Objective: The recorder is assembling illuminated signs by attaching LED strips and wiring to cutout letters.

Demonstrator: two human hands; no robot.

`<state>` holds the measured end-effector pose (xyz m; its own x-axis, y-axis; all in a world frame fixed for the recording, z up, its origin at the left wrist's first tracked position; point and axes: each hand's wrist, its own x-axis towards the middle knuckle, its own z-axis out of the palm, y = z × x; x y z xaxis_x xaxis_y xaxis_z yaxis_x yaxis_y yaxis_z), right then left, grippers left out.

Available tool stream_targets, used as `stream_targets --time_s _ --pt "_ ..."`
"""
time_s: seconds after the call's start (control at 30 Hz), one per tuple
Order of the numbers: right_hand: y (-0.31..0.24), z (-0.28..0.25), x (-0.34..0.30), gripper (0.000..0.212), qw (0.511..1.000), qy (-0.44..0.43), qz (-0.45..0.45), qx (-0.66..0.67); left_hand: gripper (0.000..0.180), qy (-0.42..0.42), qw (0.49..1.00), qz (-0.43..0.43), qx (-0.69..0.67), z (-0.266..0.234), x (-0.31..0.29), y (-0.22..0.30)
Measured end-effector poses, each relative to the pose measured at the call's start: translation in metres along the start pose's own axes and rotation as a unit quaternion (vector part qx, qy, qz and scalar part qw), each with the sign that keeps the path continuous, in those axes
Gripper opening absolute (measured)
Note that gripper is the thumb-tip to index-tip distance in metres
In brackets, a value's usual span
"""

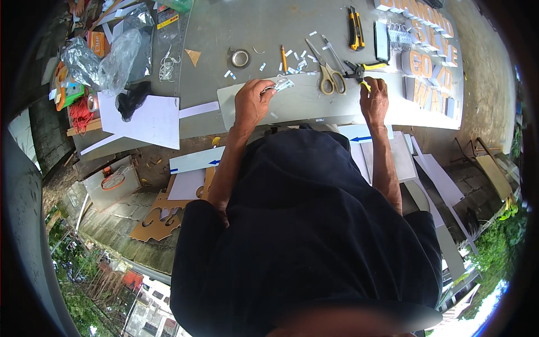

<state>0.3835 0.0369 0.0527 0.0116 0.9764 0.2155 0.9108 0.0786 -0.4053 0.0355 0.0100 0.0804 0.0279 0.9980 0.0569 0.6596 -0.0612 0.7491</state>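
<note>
My left hand [252, 101] is closed in a pinch, holding a small bunch of white-and-blue pieces [284, 84] that look like light modules; thin wire seems to be among them. On the right, my right hand [374, 102] has its curled fingers at the lower yellow handle of a wire stripper [356, 71] lying on the grey table [224, 33]. Scissors with beige handles [332, 83] rest just left of that tool. Between the hands and beyond, small white-and-blue bits [302, 64] are scattered near a pencil [284, 59].
A tape roll [241, 58], a yellow-black utility knife [356, 29] and a slim pen-like tool [332, 51] lie farther back. Block letters [424, 64] stand at the right, beside linked modules [399, 37]. Plastic bags [119, 59] and white sheets [149, 121] crowd the left.
</note>
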Motion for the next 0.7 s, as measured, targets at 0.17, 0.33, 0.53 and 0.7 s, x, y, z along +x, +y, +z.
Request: stream_targets --time_s 0.17,0.33,0.53,0.7 --pt "-0.046 0.018 -0.01 0.014 0.993 -0.05 0.034 0.105 0.02 -0.061 0.998 0.018 0.012 -0.009 -0.004 -0.014" --pt "-0.066 0.027 -0.019 0.018 0.984 -0.074 0.09 0.133 0.016 -0.032 0.993 0.112 0.015 -0.016 -0.012 -0.02" --pt "-0.071 0.038 -0.013 0.022 0.994 -0.092 0.02 0.062 0.02 0.022 0.983 0.174 0.057 -0.017 -0.013 -0.018" --pt "-0.061 0.035 0.008 0.017 0.99 -0.129 0.017 0.05 0.023 0.062 0.978 0.183 0.073 -0.007 -0.015 -0.007"
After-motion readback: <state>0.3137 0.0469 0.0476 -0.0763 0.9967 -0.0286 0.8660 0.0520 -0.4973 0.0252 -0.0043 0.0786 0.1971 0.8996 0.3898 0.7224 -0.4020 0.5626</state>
